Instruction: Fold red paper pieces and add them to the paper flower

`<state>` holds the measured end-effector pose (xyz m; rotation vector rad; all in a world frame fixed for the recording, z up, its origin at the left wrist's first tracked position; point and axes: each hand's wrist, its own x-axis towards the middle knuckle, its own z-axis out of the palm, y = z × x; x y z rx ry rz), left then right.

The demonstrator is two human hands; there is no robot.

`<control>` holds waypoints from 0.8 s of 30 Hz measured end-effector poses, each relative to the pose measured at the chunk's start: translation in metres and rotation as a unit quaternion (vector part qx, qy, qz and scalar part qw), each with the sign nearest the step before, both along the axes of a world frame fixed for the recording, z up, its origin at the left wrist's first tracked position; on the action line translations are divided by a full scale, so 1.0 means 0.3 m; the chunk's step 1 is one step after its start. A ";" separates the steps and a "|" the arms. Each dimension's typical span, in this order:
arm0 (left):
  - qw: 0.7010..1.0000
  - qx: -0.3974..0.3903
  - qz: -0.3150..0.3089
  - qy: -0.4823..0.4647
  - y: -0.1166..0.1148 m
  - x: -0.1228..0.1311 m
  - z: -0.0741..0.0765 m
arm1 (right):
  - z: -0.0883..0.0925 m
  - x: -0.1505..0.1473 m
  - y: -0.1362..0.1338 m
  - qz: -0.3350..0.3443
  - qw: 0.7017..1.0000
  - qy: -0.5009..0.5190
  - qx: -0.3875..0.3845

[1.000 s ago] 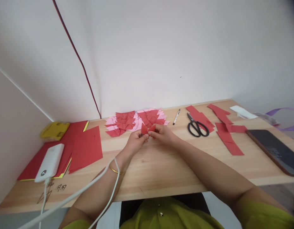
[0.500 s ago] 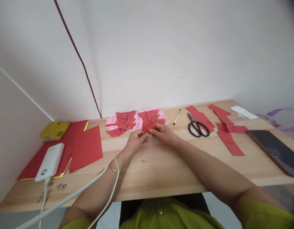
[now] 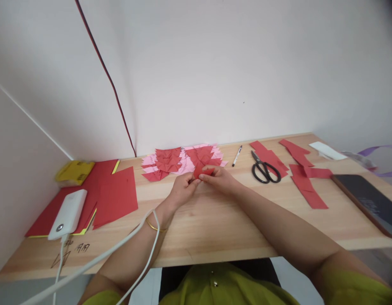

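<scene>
A small piece of red paper [image 3: 199, 170] is held between my two hands over the middle of the table. My left hand [image 3: 184, 187] pinches its lower left edge, fingers closed. On the other side my right hand [image 3: 218, 178] grips it, the thumb lying across its front. Fingers cover part of the folds. Just behind, near the wall, lie rows of folded red paper pieces [image 3: 168, 159] and folded pink paper pieces [image 3: 184, 163], overlapping one another.
Black-handled scissors [image 3: 266, 172] rest partly on red paper strips [image 3: 308, 186] at the right, beside a pen [image 3: 237, 156] and a phone [image 3: 367, 203]. At left, red sheets [image 3: 116, 197] carry a white power bank [image 3: 68, 214] and a yellow packet [image 3: 75, 173]. A white cable [image 3: 103, 255] crosses my left forearm.
The red paper has turned in my fingers and shows more of its face. My right thumb now lies across it. The other things on the table stay put.
</scene>
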<state>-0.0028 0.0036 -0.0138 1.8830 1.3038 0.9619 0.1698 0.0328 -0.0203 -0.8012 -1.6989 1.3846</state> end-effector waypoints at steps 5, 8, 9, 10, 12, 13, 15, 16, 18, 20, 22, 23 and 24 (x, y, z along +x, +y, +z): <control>1.000 -0.004 -0.011 0.003 0.000 0.000 -0.012 | -0.011 0.002 0.005 0.015 1.000 0.005 -0.013; 1.000 -0.014 -0.009 0.003 0.003 0.002 -0.027 | -0.014 0.002 0.005 0.024 1.000 0.000 -0.012; 1.000 -0.014 -0.008 0.005 0.004 0.003 -0.030 | -0.013 0.002 0.005 0.022 1.000 -0.004 -0.006; 1.000 -0.011 -0.008 0.006 0.005 0.003 -0.031 | -0.012 0.001 0.003 0.017 1.000 -0.009 0.003; 1.000 -0.006 -0.017 0.004 0.005 0.002 -0.029 | -0.009 0.001 0.001 0.002 1.000 -0.015 0.022; 1.000 -0.004 -0.023 0.001 0.004 0.001 -0.025 | -0.007 0.001 0.001 0.001 1.000 -0.014 0.025; 0.999 0.000 -0.035 -0.006 0.003 -0.002 -0.015 | -0.003 0.002 0.001 0.012 1.000 -0.002 0.015; 0.999 0.004 -0.042 -0.008 0.002 -0.003 -0.009 | -0.002 0.003 0.002 0.023 1.000 0.007 0.005; 0.998 0.012 -0.063 -0.013 0.000 -0.006 0.003 | 0.000 0.006 0.004 0.040 0.999 0.023 -0.008; 0.996 0.016 -0.087 -0.019 -0.002 -0.008 0.013 | 0.001 0.010 0.007 0.051 0.998 0.033 -0.012; 0.995 0.019 -0.099 -0.023 -0.003 -0.010 0.018 | 0.002 0.013 0.008 0.063 0.997 0.039 -0.018; 0.994 0.020 -0.101 -0.021 -0.003 -0.011 0.018 | 0.002 0.014 0.008 0.068 0.997 0.040 -0.023; 0.995 0.021 -0.100 -0.017 -0.002 -0.011 0.016 | 0.002 0.013 0.007 0.069 0.997 0.038 -0.026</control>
